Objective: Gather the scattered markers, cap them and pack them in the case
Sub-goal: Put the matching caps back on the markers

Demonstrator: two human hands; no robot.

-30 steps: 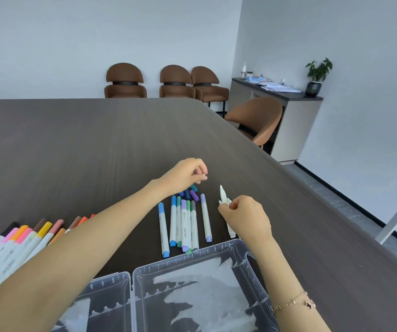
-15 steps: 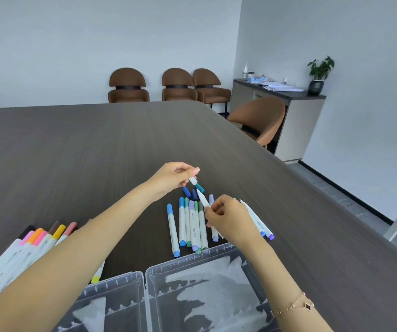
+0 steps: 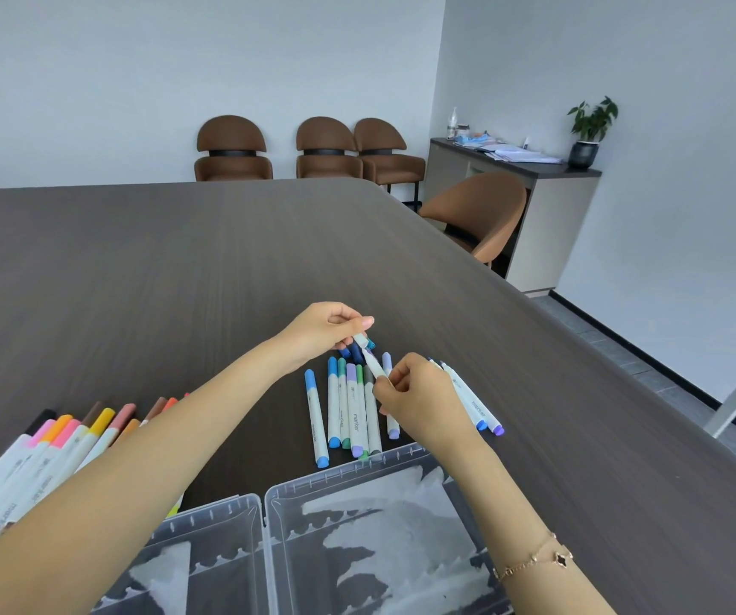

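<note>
The left hand (image 3: 319,328) pinches the upper end of a white marker (image 3: 371,359) between thumb and fingertips, and the right hand (image 3: 419,399) pinches its lower end; the marker slants between them above the desk (image 3: 180,277). Whether the piece under the left grip is a cap or the marker's own end cannot be told, since the fingers cover it.

Below the hands a blue-green row (image 3: 348,410) of about six markers lies side by side on the desk, its far ends partly hidden by the held marker and by a few loose dark caps (image 3: 355,350) that are too crowded to count. Two more markers (image 3: 475,403) lie just right of the right hand, their upper ends hidden behind it.

At the left a warm-coloured group (image 3: 69,441) in pink, orange, yellow and brown is cut off by the frame edge and crossed by the left forearm, so its count is unclear.

The clear case (image 3: 348,472) lies open at the near edge, two halves side by side, cut off at the bottom. No marker is seen inside it.

Four brown chairs (image 3: 231,148) stand beyond the desk.
</note>
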